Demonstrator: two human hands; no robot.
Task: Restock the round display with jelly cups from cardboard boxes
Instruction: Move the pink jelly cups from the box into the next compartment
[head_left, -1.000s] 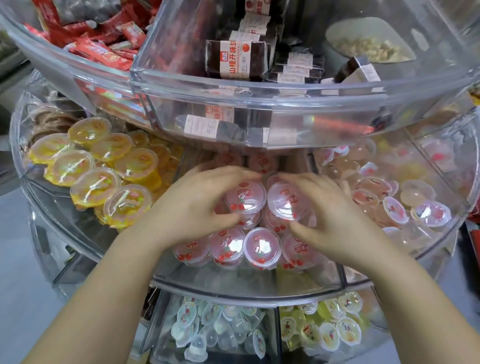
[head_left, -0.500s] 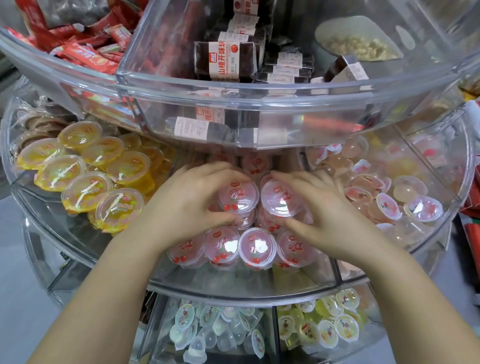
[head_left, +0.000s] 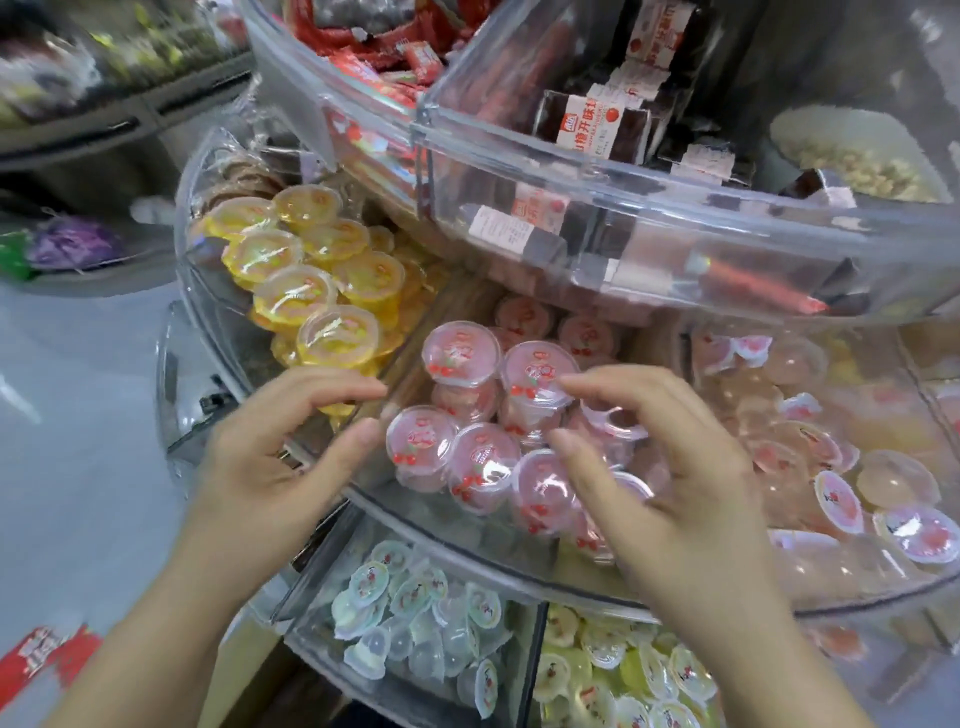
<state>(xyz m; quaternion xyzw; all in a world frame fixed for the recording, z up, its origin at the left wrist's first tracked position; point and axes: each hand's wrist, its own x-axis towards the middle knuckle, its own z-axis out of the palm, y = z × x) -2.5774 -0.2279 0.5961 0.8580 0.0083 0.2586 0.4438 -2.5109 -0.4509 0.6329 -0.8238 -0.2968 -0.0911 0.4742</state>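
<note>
the left hand (head_left: 270, 457) is open and holds nothing, its fingers loosely curled and apart, hovering over the outer rim of the clear round plastic display stand (head_left: 467, 545), with the fingertips near the divider between two compartments. the right hand (head_left: 660, 467) is likewise open and empty, fingers spread and bent like a claw above the pile of small pink jelly cups with cherry-printed lids (head_left: 478, 415); whether its fingertips touch a lid cannot be told through the blur. the pink cups sit stacked in the middle-tier compartment, between the compartment of yellow jelly cups (head_left: 311, 270) on the left and one of mixed pale pink and clear cups (head_left: 831, 467) on the right. half a second ago both hands lay pressed around the two topmost pink cups, thumbs tucked under them; now both have let go and drawn back toward the rim, leaving the cups resting on the pile. the view has also swung leftward, so the stand sits further right and grey floor (head_left: 78, 415) shows at left.
</note>
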